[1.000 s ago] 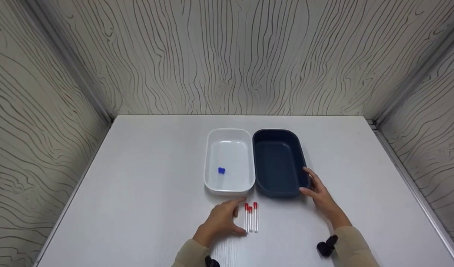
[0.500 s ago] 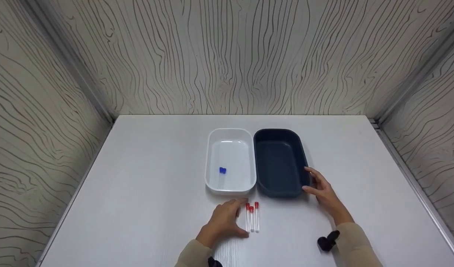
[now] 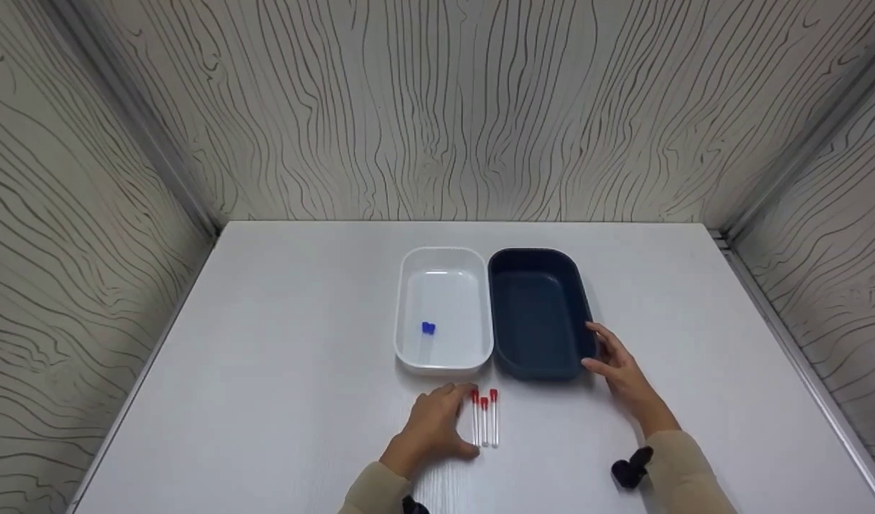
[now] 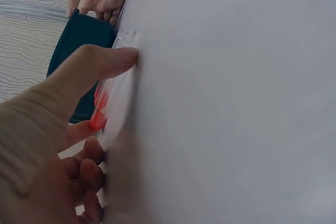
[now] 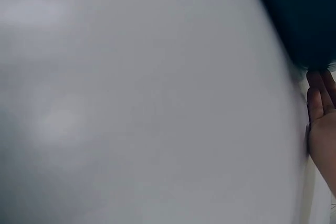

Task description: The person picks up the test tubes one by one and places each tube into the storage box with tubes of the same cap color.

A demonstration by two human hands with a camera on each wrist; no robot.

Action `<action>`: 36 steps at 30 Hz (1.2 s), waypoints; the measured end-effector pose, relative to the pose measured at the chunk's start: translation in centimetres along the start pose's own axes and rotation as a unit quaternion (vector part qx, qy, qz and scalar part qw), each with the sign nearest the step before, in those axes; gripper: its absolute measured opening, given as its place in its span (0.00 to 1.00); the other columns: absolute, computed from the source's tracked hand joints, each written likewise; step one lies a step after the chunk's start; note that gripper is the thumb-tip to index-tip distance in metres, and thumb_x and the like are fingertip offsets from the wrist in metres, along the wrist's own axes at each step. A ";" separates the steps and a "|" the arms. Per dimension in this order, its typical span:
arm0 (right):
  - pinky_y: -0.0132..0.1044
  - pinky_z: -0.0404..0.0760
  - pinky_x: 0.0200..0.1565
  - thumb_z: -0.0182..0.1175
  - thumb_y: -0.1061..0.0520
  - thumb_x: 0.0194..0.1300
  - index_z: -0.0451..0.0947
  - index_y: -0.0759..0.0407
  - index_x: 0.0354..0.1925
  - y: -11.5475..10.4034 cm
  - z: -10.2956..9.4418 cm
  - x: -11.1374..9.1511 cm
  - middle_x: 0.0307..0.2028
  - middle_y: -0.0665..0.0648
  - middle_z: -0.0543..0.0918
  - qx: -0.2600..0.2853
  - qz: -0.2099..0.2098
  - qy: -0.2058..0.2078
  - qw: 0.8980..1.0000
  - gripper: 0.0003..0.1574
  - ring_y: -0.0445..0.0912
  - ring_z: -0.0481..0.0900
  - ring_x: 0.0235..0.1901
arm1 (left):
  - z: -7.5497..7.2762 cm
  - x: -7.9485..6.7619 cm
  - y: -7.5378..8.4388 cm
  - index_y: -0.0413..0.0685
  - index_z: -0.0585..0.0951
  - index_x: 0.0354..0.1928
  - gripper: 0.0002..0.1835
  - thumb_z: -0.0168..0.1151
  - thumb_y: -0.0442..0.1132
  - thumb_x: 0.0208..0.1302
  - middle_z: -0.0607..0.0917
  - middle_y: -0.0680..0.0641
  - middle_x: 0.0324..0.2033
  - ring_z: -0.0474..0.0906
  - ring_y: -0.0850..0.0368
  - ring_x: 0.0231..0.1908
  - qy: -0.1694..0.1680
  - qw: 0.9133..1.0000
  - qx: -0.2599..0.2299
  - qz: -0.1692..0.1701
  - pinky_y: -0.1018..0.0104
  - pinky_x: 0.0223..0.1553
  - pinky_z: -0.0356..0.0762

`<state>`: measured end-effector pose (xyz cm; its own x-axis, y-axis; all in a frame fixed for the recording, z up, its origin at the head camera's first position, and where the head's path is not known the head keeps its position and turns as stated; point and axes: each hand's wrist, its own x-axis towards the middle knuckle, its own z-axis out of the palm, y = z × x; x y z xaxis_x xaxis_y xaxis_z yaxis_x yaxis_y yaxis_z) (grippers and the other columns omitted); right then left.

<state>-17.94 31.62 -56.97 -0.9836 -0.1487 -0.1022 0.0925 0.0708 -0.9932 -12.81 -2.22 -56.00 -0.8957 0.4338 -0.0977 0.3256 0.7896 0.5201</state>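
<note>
Three clear test tubes with red caps lie side by side in front of two trays in the head view. My left hand (image 3: 431,426) spans the leftmost test tube (image 3: 475,421), forefinger at its red cap and thumb at its lower end. The left wrist view shows the forefinger against a red cap (image 4: 97,120); the other fingers are curled in. My right hand (image 3: 626,375) holds the near right corner of the dark blue tray (image 3: 541,371), thumb and forefinger at its rim. In the right wrist view its fingers (image 5: 315,98) reach the tray's corner.
A white tray (image 3: 444,370) stands directly left of the dark blue one. Inside it lie blue-capped tubes (image 3: 428,328). Wood-patterned panels (image 3: 437,114) enclose the white table (image 3: 301,321) at the back and sides.
The leftmost test tube has shifted slightly left, away from the other two, at my left hand. The right hand and both trays stay in place.
</note>
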 end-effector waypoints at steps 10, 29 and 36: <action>0.17 0.69 0.51 0.58 0.64 0.59 0.49 0.56 0.70 0.2 0.2 0.1 0.65 0.54 0.56 -0.001 -0.003 0.018 1.000 0.45 0.27 0.67 0.54 | -0.4 -0.1 -0.6 0.58 0.68 0.61 0.48 0.76 0.54 0.30 0.75 0.59 0.30 0.67 0.65 0.33 0.003 1.000 -0.020 0.023 0.68 0.37 0.67; 0.21 0.73 0.49 0.56 0.67 0.59 0.50 0.58 0.69 0.4 0.1 0.0 0.59 0.49 0.65 0.022 -0.030 0.018 0.999 0.43 0.34 0.72 0.53 | -2.8 -0.1 0.6 0.58 0.67 0.63 0.48 0.77 0.51 0.33 0.74 0.56 0.24 0.61 0.71 0.24 -0.035 0.992 -0.088 0.081 0.80 0.27 0.59; 0.20 0.73 0.49 0.57 0.67 0.59 0.50 0.57 0.70 0.4 0.3 0.0 0.60 0.54 0.63 0.009 -0.017 0.024 1.000 0.44 0.33 0.73 0.52 | -3.8 -0.1 1.3 0.59 0.66 0.63 0.47 0.77 0.51 0.35 0.69 0.60 0.24 0.58 0.72 0.22 -0.035 0.988 -0.110 0.103 0.81 0.25 0.57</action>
<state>-17.90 31.37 -57.38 -0.9924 -0.1034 -0.0661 0.0612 0.0493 -0.9969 -13.43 -2.86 -52.08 -0.7917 0.6104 -0.0262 0.4173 0.5716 0.7065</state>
